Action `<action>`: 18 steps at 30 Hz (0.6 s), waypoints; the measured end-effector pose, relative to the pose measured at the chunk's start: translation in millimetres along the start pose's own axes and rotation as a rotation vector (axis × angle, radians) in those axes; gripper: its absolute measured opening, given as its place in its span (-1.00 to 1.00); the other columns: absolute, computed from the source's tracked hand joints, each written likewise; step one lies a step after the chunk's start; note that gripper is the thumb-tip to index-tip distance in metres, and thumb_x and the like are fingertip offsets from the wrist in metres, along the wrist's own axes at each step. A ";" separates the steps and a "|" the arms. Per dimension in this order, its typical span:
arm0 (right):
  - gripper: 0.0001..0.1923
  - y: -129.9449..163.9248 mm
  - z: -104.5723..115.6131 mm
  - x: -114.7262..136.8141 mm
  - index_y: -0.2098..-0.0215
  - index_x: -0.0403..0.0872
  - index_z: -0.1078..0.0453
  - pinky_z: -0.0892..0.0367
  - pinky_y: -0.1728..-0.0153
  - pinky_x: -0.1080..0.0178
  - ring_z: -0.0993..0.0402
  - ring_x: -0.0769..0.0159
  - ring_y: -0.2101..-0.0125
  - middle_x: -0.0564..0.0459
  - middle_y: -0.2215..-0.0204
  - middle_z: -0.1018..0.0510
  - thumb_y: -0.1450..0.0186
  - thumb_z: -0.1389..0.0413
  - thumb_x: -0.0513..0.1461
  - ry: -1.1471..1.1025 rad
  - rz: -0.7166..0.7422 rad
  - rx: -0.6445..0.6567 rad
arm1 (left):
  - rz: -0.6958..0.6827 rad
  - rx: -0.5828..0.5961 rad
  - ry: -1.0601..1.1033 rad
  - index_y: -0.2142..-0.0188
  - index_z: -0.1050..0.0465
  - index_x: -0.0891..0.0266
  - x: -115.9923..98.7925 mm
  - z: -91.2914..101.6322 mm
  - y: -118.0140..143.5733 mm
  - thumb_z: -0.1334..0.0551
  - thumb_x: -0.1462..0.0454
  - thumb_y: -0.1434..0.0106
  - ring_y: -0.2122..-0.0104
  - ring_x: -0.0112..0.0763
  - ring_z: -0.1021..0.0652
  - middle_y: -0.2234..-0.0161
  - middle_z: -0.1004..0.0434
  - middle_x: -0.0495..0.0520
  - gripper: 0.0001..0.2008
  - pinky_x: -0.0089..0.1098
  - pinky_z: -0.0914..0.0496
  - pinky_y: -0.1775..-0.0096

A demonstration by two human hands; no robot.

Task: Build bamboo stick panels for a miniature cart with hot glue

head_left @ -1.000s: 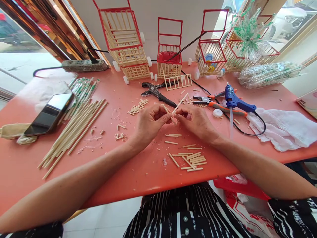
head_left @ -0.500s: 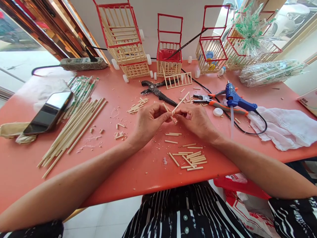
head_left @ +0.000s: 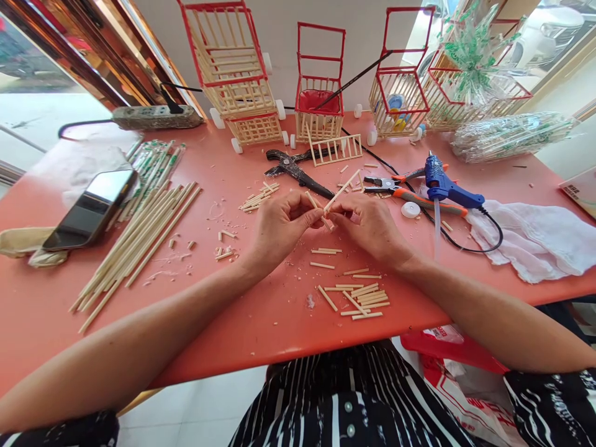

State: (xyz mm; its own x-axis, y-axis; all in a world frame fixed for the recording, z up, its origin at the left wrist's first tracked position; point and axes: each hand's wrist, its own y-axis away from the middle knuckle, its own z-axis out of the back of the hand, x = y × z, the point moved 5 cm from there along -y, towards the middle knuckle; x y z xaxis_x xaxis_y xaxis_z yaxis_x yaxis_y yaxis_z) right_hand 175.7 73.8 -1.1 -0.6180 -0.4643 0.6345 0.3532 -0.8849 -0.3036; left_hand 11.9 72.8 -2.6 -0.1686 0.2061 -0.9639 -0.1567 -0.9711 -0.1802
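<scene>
Over the middle of the table, my left hand (head_left: 287, 225) and my right hand (head_left: 367, 225) meet at the fingertips. My left thumb and fingers pinch one thin wooden stick (head_left: 311, 199), while those of my right hand pinch another wooden stick (head_left: 343, 189). The two sticks touch near their lower ends and form a V; my fingertips partly hide the joint. Below my hands lie several short cut sticks (head_left: 367, 295). More short pieces (head_left: 259, 197) rest beyond my left hand, close to black-handled pliers (head_left: 298, 171).
Small stick-built carts (head_left: 319, 102) with red frames stand along the wall. A blue glue gun (head_left: 447, 183), orange-handled pliers (head_left: 419, 197) and white cloth (head_left: 535, 239) lie at right. Long sticks (head_left: 144, 239) and a phone (head_left: 88, 211) are at left, with a power strip (head_left: 153, 118) behind.
Both hands keep the same pinch on the joined sticks. The view has shifted very slightly; nothing else has visibly moved.
</scene>
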 end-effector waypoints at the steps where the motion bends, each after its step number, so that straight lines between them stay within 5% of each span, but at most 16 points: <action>1: -0.78 0.0 0.1 0.1 0.40 -0.05 -0.57 -0.29 0.17 0.21 -0.55 0.24 0.27 0.01 0.28 -0.72 -0.42 -0.21 -0.31 0.000 0.004 -0.002 | 0.002 -0.001 0.001 0.50 -0.46 0.18 0.4 0.2 -0.1 -0.37 0.34 -0.18 0.47 -0.36 -0.67 0.52 -0.65 -0.02 -0.84 -0.38 -0.59 0.31; 18: -0.79 0.9 2.5 1.3 0.39 -0.03 -0.58 -0.30 0.19 0.21 -0.54 0.25 0.29 0.04 0.31 -0.72 -0.42 -0.22 -0.29 -0.038 -0.001 -0.011 | 0.014 0.044 0.071 0.44 -0.47 0.20 8.9 1.1 -1.5 -0.42 0.25 -0.20 0.44 -0.35 -0.67 0.48 -0.64 0.01 -0.82 -0.33 -0.63 0.25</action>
State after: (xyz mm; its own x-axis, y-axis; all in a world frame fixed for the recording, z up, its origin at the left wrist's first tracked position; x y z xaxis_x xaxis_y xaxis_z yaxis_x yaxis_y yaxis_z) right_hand 177.0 72.6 1.3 -0.5914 -0.4620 0.6609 0.3449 -0.8858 -0.3107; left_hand 9.6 76.2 -10.7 -0.1021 0.1823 -0.9779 -0.1973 -0.9672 -0.1597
